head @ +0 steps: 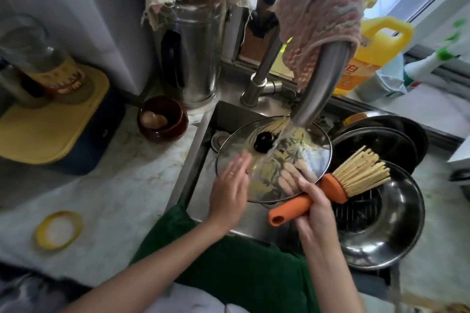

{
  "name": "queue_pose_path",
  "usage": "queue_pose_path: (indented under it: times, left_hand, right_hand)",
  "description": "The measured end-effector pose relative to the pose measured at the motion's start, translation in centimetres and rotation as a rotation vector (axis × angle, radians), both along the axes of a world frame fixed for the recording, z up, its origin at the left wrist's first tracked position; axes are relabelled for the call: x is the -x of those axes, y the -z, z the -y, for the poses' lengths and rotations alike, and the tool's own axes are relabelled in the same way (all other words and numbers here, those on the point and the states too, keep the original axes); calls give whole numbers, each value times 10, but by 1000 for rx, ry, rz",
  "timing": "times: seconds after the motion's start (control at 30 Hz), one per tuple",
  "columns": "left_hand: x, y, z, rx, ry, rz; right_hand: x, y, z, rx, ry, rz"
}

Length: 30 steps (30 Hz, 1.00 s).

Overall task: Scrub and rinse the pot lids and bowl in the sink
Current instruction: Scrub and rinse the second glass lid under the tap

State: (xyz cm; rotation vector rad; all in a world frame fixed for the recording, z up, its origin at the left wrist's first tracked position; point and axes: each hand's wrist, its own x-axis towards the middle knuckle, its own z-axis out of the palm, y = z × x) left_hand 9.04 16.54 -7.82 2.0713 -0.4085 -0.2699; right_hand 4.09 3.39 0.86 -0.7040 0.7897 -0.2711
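While right hand (315,207) grips brush (356,175), lid (267,168) under water (284,132); bowl (409,226) holds rack (356,213).

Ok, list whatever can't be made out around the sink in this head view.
Head view throughout:
- Left hand: motion-blurred; contact with the glass lid unclear.
- Right hand, gripping the brush: fingers behind the lid, smeared by wet glass.
- Sink floor: mostly hidden under the lid.
- Yellow bottle label: cut off by the faucet, too blurred to read.

Worn: ring (231,173) on left hand (230,193); green apron (229,262).
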Motion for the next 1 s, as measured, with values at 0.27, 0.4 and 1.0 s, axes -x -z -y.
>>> queue_pose_path:
  times: [0.27, 0.4, 1.0]
  left_hand:
    - [-6, -36, 46, -164, -53, -186]
    - [-50, -8, 54, -49, -65, -347]
    - [-30, -13, 37, 51, -9, -241]
  right_hand:
    - [2, -15, -2, 116, 62, -25]
    - [9, -22, 0, 139, 33, -23]
    - [14, -28, 0, 118, -69, -91]
